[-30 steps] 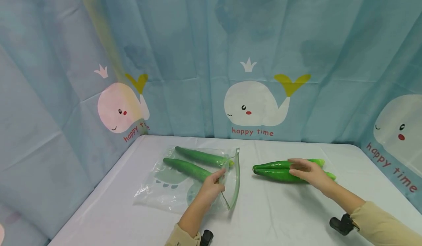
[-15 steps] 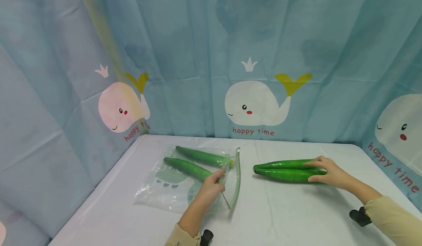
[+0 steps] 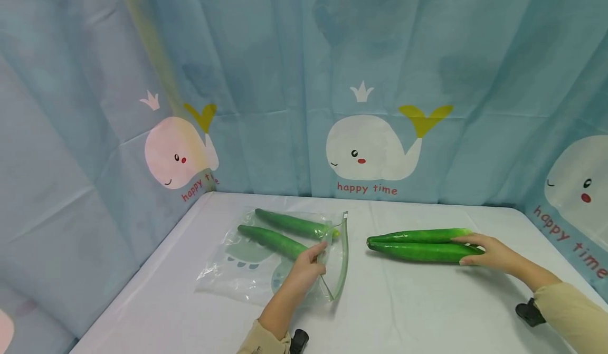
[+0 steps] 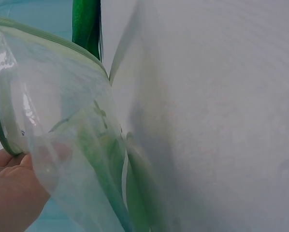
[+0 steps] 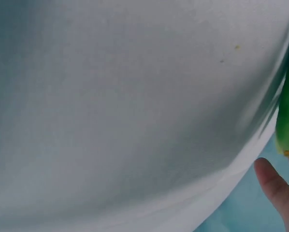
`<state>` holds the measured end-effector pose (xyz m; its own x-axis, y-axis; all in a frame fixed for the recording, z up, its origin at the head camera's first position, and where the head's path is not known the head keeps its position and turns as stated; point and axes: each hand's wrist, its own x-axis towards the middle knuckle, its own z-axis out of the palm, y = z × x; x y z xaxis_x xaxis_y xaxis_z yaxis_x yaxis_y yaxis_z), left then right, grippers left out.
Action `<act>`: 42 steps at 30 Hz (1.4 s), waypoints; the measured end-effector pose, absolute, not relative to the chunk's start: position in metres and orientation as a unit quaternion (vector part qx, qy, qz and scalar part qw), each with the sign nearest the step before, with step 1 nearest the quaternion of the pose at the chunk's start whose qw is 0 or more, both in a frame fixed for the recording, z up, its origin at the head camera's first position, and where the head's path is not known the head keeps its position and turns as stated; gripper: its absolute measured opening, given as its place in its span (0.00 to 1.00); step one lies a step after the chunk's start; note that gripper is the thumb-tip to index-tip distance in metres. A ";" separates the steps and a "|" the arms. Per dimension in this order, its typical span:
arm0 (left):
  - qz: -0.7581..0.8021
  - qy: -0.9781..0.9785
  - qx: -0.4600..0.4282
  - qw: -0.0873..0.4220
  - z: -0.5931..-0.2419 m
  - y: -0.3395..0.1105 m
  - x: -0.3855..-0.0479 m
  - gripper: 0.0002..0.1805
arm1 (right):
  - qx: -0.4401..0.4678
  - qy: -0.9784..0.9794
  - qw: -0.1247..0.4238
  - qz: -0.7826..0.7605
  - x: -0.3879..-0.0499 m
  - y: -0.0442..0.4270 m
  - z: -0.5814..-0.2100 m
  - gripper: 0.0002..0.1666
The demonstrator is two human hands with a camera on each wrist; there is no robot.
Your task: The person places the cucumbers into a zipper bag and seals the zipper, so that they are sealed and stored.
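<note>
A clear zip bag (image 3: 223, 285) with a green slider edge lies on the left of the table, holding two cucumbers. One cucumber (image 3: 290, 223) lies at the back of the bag; the other cucumber (image 3: 266, 239) lies nearer, its right end hidden behind my left hand (image 3: 304, 269). That hand pinches the edge of the bag's mouth, which gapes in the left wrist view. Outside the bag, a far cucumber (image 3: 413, 236) and a near cucumber (image 3: 418, 252) lie side by side. My right hand (image 3: 491, 254) is at their right ends, thumb (image 5: 272, 183) apart from the cucumber tip.
A white cloth covers the table (image 3: 394, 312). Blue curtains (image 3: 266, 79) printed with whales hang behind it and along both sides. The bag's green zip edge (image 3: 343, 259) stands up from the table between the two pairs of cucumbers.
My right hand has moved rightward along the two loose cucumbers, from over their middle to their right ends. The left hand keeps its hold on the bag.
</note>
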<state>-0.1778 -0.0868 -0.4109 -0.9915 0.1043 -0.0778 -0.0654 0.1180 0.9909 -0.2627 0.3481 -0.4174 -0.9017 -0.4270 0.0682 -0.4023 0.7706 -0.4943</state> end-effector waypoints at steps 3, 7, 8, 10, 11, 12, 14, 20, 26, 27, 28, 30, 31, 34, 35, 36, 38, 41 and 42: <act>0.665 0.744 0.013 0.066 -0.411 -0.086 -0.178 0.38 | -0.214 0.942 0.038 -0.257 -0.264 0.352 -0.419 0.37; 0.664 0.745 0.014 0.066 -0.410 -0.086 -0.178 0.38 | -0.208 0.942 0.056 -0.257 -0.266 0.354 -0.421 0.39; 0.663 0.746 0.013 0.065 -0.410 -0.086 -0.178 0.38 | -0.207 0.942 0.058 -0.257 -0.266 0.355 -0.421 0.39; 0.662 0.746 0.013 0.065 -0.409 -0.086 -0.178 0.37 | -0.210 0.943 0.060 -0.253 -0.266 0.355 -0.421 0.40; 0.662 0.746 0.012 0.064 -0.409 -0.086 -0.178 0.37 | -0.209 0.943 0.060 -0.252 -0.266 0.355 -0.421 0.40; 0.663 0.746 0.012 0.065 -0.409 -0.086 -0.178 0.37 | -0.207 0.943 0.060 -0.253 -0.267 0.355 -0.421 0.40; 0.666 0.743 0.012 0.064 -0.408 -0.086 -0.177 0.38 | -0.211 0.943 0.058 -0.250 -0.266 0.356 -0.420 0.39; 0.664 0.745 0.008 0.061 -0.409 -0.086 -0.179 0.38 | -0.207 0.944 0.056 -0.253 -0.261 0.356 -0.418 0.38; 0.667 0.743 0.011 0.060 -0.412 -0.087 -0.181 0.37 | -0.174 0.942 0.053 -0.283 -0.253 0.354 -0.413 0.37; 0.666 0.743 0.012 0.059 -0.412 -0.087 -0.181 0.37 | -0.165 0.941 0.051 -0.291 -0.251 0.354 -0.411 0.38; 0.666 0.743 0.012 0.059 -0.412 -0.087 -0.181 0.37 | -0.154 0.940 0.048 -0.300 -0.249 0.353 -0.411 0.39; 0.665 0.744 0.008 0.059 -0.412 -0.086 -0.180 0.37 | -0.134 0.936 0.047 -0.322 -0.245 0.353 -0.409 0.40; 0.664 0.746 0.006 0.058 -0.412 -0.086 -0.180 0.37 | -0.124 0.933 0.050 -0.335 -0.243 0.353 -0.409 0.40; 0.662 0.748 0.000 0.056 -0.411 -0.085 -0.179 0.37 | -0.095 0.916 0.062 -0.384 -0.238 0.355 -0.409 0.41; 0.661 0.748 -0.002 0.056 -0.411 -0.085 -0.179 0.37 | -0.083 0.908 0.068 -0.405 -0.237 0.355 -0.409 0.41; 0.660 0.749 -0.003 0.056 -0.412 -0.084 -0.179 0.37 | -0.073 0.898 0.073 -0.427 -0.235 0.355 -0.409 0.41; 0.660 0.750 -0.005 0.056 -0.412 -0.084 -0.179 0.37 | -0.052 0.877 0.079 -0.471 -0.233 0.356 -0.409 0.39; 0.659 0.750 -0.004 0.059 -0.410 -0.085 -0.179 0.37 | -0.016 0.840 0.096 -0.533 -0.231 0.356 -0.408 0.32; 0.659 0.749 -0.004 0.060 -0.410 -0.085 -0.179 0.37 | -0.006 0.826 0.107 -0.553 -0.231 0.356 -0.407 0.28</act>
<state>-0.1786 -0.0853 -0.4102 -0.9927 0.0737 -0.0951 -0.0849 0.1305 0.9878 -0.2309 0.3560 -0.4069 -0.9772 -0.1286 -0.1690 0.1073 0.3879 -0.9155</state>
